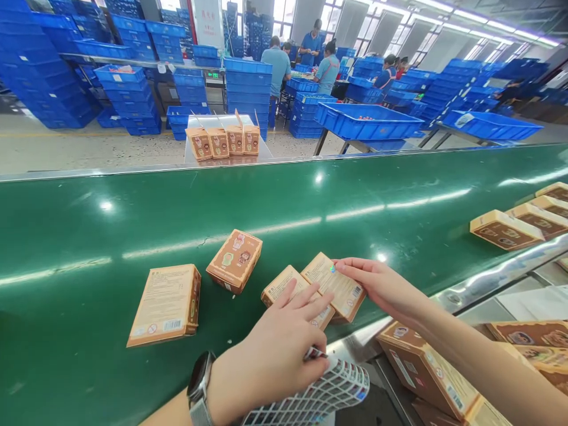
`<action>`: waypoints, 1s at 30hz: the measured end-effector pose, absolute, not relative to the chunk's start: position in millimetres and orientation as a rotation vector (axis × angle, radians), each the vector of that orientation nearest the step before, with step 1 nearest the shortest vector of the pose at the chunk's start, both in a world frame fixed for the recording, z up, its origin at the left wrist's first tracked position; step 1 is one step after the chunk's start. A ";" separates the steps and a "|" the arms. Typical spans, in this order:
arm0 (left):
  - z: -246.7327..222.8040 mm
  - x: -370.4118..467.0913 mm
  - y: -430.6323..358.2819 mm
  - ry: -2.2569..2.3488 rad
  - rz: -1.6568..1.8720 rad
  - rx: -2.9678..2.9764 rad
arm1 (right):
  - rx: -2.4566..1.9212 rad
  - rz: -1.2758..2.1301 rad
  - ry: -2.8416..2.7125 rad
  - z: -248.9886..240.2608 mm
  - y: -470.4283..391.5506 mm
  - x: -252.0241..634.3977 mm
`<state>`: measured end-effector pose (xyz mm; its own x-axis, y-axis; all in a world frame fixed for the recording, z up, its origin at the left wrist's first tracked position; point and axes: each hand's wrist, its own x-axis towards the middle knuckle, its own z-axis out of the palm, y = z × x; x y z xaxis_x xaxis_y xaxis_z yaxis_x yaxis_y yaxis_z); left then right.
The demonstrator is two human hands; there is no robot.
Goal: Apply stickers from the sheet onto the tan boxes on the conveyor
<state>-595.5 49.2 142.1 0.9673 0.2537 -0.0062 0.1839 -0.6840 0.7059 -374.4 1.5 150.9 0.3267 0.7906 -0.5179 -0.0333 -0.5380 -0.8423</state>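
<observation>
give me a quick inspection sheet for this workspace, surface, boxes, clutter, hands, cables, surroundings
Surface: green belt, glossy, with light reflections and small pale specks
Boxes: four near the hands; the leftmost box and the two at the hands show text upward, the picture-side box does not
Clutter: more boxes at the belt's right and off its near edge
Left hand: pinches a grid-patterned sheet, fingers spread over a box
Right hand: fingertips at a small shiny sticker on the neighbouring box
Cables: nothing seen on the belt
Surroundings: four open-flap boxes beyond the belt; blue crates, people working behind
</observation>
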 end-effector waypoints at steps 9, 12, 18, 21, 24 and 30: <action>144.3 -574.6 49.4 0.277 0.110 2.304 | -1.884 1.144 -0.771 146.5 -4.2 -357.8; 143.0 -568.6 50.0 0.271 0.125 2.295 | -1.974 0.997 -0.896 142.3 -5.6 -355.5; 135.3 -551.1 48.6 0.242 0.172 2.326 | -2.118 0.545 -1.006 124.9 -7.7 -350.2; 131.4 -541.3 49.9 0.208 0.199 2.365 | -2.113 0.462 -0.998 121.4 -0.2 -339.8; 131.8 -541.9 48.0 0.095 0.310 2.422 | -2.098 0.430 -1.060 129.1 4.8 -328.8; 106.5 -595.0 19.2 -0.245 0.376 2.385 | -1.991 0.421 -1.794 164.0 -22.8 -330.1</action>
